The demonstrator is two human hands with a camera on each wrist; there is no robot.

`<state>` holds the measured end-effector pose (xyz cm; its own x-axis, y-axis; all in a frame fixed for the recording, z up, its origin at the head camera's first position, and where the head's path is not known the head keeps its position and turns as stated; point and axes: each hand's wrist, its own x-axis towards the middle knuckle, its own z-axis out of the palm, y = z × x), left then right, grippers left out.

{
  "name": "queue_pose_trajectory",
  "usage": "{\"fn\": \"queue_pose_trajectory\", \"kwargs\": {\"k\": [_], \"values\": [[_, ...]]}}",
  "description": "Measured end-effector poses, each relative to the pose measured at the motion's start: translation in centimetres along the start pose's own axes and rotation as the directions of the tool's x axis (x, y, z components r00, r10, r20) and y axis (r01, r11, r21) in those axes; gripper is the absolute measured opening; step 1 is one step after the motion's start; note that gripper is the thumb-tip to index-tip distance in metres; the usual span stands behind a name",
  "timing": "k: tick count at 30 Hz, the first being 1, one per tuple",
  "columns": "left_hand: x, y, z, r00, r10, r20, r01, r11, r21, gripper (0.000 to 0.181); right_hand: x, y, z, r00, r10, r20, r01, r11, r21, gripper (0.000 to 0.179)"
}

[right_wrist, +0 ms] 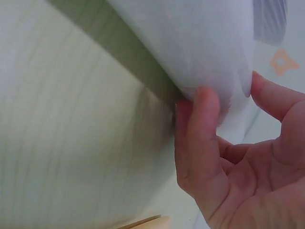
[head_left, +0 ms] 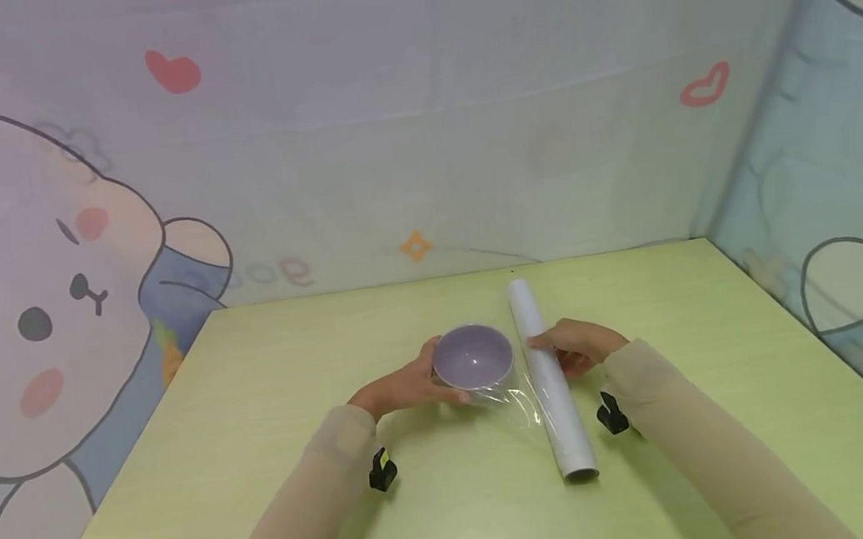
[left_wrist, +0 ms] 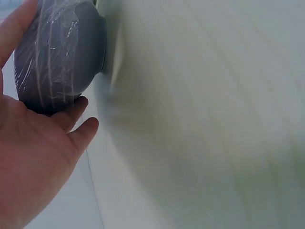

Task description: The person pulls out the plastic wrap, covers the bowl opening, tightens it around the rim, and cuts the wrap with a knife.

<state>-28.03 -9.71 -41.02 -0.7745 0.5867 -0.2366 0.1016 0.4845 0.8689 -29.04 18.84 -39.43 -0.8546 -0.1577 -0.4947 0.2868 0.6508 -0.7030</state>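
Observation:
A purple bowl [head_left: 473, 357] stands upright near the middle of the table. My left hand [head_left: 408, 384] holds it from the left, with thumb and fingers spread round its side. Clear plastic film [left_wrist: 56, 52] clings in creases to the bowl's outside in the left wrist view. From the bowl a loose stretch of film [head_left: 519, 405] runs to the roll of cling film [head_left: 552, 386], which lies lengthwise just to the right. My right hand [head_left: 581, 344] grips that roll from its right side, thumb on top and fingers low against it in the right wrist view.
The pale yellow-green table [head_left: 296, 371] stretches out on both sides of the hands. A printed cloth [head_left: 422, 136] hangs behind its back edge and continues along the sides. Black clips [head_left: 382, 471] sit at both wrists, over beige sleeves.

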Motion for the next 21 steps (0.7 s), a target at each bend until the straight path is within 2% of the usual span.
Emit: {"fn": "queue_pose_trajectory", "kwargs": {"k": [6, 9, 13, 17, 21], "values": [[-0.4, 0.5, 0.0, 0.998, -0.067, -0.016, 0.067, 0.998, 0.006, 0.123, -1.1, 0.6, -0.3, 0.998, -0.048, 0.039, 0.049, 0.998, -0.033, 0.054], [-0.9, 0.7, 0.2, 0.997, -0.073, -0.027, 0.073, 0.997, -0.01, 0.124, -1.6, 0.8, -0.1, 0.995, -0.069, 0.073, 0.071, 0.997, -0.022, 0.051], [-0.9, 0.9, 0.4, 0.995, -0.086, -0.05, 0.086, 0.996, 0.01, 0.122, -2.2, 1.0, 0.0, 0.991, -0.092, 0.094, 0.094, 0.996, -0.011, 0.044], [-0.6, 0.8, 0.3, 0.996, -0.053, -0.067, 0.055, 0.998, 0.026, 0.106, -2.3, 1.3, 0.4, 0.991, -0.108, 0.076, 0.108, 0.994, 0.01, 0.039], [-0.2, 0.6, 0.2, 0.999, -0.006, -0.051, 0.008, 1.0, 0.027, 0.092, -2.3, 1.3, 0.7, 0.994, -0.105, 0.035, 0.105, 0.994, 0.011, 0.039]]}}
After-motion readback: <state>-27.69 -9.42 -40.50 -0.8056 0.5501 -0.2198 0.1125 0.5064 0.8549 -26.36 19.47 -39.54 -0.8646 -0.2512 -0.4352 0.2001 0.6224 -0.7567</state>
